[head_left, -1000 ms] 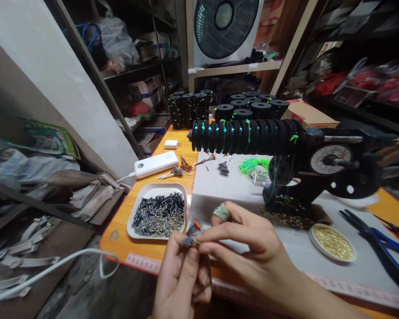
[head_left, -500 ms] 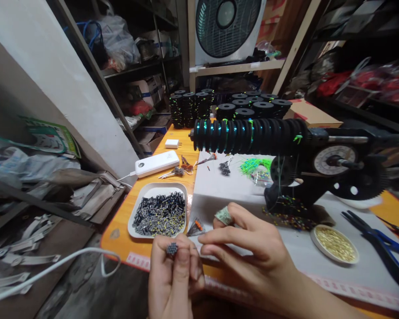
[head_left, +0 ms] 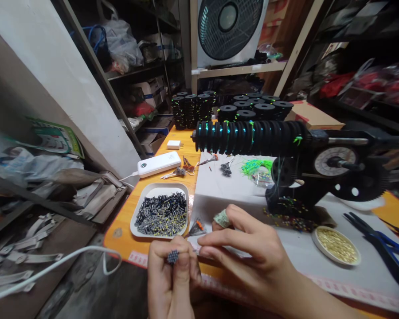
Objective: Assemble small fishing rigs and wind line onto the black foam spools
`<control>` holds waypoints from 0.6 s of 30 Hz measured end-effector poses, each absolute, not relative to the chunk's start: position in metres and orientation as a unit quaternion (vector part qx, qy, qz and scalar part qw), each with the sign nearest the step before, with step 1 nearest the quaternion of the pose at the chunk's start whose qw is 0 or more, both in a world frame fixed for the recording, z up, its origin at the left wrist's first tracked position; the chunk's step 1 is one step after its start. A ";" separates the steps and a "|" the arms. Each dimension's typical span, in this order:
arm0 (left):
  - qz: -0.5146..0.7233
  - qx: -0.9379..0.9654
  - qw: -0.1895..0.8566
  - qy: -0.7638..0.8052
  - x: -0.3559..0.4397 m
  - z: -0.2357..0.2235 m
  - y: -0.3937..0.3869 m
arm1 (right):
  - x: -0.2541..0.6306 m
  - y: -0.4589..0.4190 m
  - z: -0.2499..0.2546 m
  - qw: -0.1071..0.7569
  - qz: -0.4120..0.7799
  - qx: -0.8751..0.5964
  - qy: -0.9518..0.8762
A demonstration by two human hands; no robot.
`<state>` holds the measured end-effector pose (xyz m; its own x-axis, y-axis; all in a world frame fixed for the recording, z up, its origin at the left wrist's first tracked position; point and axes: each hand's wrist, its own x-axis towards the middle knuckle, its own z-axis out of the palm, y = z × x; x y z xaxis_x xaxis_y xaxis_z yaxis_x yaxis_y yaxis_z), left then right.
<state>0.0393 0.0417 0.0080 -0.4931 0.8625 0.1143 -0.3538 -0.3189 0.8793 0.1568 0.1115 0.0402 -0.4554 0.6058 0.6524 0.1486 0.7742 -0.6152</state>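
Note:
My left hand (head_left: 173, 279) is closed low in the view, round a bundle of thin dark rods (head_left: 173, 256) whose round ends show between thumb and forefinger. Just to its right is my right hand (head_left: 249, 246), its thumb and a fingertip drawn together in a pinch; anything between them is too small to make out. Green wrapping (head_left: 222, 219) covers one of its fingertips. A white tray (head_left: 132, 223) of small dark tubes and grey, yellow-tipped pieces stands beyond my left hand. Behind the hands lies a small grey bunch with orange bands (head_left: 197, 227).
A black machine (head_left: 326, 155) carries a row of dark discs on its shaft (head_left: 249, 136). Dark spools (head_left: 242, 106) stand behind. On the right are a dish of gold pieces (head_left: 335, 246) and blue-handled pliers (head_left: 382, 248). A white power bank (head_left: 159, 164) lies left.
The whole view has shifted slightly, with the table a little lower and to the right. Both hands keep nearly the same pose, with the bundle still in my left hand.

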 end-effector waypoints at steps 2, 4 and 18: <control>0.747 0.285 0.397 0.451 0.042 0.007 0.041 | 0.157 0.112 0.039 0.471 0.257 -0.222 -0.814; 0.731 0.262 0.396 0.489 0.045 0.006 0.041 | 0.158 0.112 0.037 0.468 0.272 -0.212 -0.813; 0.775 0.228 0.450 0.380 0.045 0.010 0.041 | 0.155 0.106 0.039 0.440 0.232 -0.210 -0.841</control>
<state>0.0452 0.0414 0.0099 -0.4907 0.8713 0.0122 -0.5244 -0.3064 0.7944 0.1551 0.1055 0.0388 -0.5237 0.5579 0.6438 0.1489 0.8040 -0.5756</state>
